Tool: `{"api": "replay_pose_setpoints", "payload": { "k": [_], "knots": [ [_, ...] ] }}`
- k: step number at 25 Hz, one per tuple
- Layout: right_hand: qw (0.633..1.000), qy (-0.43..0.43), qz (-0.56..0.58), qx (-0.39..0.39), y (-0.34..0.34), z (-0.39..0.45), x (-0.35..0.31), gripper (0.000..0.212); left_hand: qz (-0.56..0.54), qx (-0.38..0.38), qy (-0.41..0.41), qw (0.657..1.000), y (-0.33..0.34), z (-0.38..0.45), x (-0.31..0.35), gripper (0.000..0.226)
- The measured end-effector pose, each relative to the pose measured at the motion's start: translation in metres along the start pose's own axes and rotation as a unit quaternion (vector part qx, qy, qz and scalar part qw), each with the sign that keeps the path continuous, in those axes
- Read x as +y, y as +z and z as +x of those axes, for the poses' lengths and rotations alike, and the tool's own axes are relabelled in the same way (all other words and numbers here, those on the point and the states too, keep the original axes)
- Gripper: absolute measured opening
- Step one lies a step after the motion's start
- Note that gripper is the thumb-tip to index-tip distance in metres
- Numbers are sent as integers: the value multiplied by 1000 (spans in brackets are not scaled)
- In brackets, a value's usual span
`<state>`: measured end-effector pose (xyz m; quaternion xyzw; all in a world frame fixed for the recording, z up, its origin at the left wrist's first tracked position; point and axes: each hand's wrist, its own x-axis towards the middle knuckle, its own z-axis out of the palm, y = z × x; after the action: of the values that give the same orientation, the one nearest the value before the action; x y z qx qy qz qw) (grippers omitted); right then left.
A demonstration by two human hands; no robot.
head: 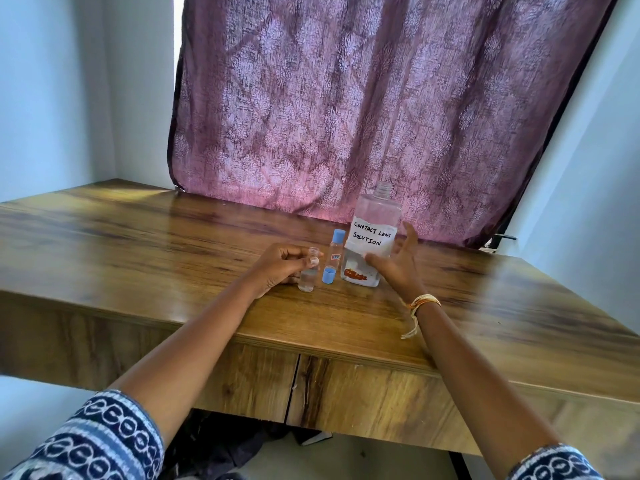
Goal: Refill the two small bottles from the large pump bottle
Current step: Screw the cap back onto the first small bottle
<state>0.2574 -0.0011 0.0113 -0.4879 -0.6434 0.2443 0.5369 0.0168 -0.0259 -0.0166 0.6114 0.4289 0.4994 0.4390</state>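
A large clear bottle [374, 237] with a handwritten label "CONTACT LENS SOLUTION" stands uncapped on the wooden table [138, 244]; no pump is on its neck. My right hand [398, 261] is spread open just in front of and beside it, fingers straight, close to its lower right side. A small clear bottle [307, 277] without a cap stands upright, and my left hand [285, 263] pinches its neck. A loose blue cap [328, 274] lies between the bottles. Behind it a second small bottle [336, 249] stands with its blue cap on.
A patterned purple curtain [363, 109] hangs right behind the bottles. The table's front edge [311, 341] runs close to me, with pale walls on both sides. Dark cloth lies on the floor under the table.
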Motion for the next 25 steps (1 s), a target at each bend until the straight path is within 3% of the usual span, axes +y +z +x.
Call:
{"api": "replay_pose_setpoints", "payload": {
  "k": [2,4,7,10,12,15,17,21,25],
  "knots": [
    [984,-46,-77,155,2,-18,-12,72,3,2,-3,1000,1,-1,1,24],
    [965,-100,-144,193,9,-31,-20,46,8,4,-6,1000,2,-1,3,26],
    [962,-173,-210,21,28,-35,-23,16,16,10,-3,1000,2,-3,4,24],
    [926,-173,-303,-143,42,-27,-20,30,15,8,10,1000,2,-5,5,19],
    [897,-156,-358,-205,50,-21,-17,41,2,5,6,1000,2,-5,6,17],
    [868,-169,-409,-226,58,-15,-10,35,-8,6,0,1000,1,-4,6,20],
    [893,-165,-365,-204,59,-15,-10,25,-9,6,-1,1000,1,-3,6,22],
    [973,-144,-171,-56,58,-14,-16,18,-8,14,-12,1000,4,-4,6,27],
    [989,-85,-26,-119,61,2,-26,35,-1,19,-18,1000,2,-2,2,45]
  ]
}}
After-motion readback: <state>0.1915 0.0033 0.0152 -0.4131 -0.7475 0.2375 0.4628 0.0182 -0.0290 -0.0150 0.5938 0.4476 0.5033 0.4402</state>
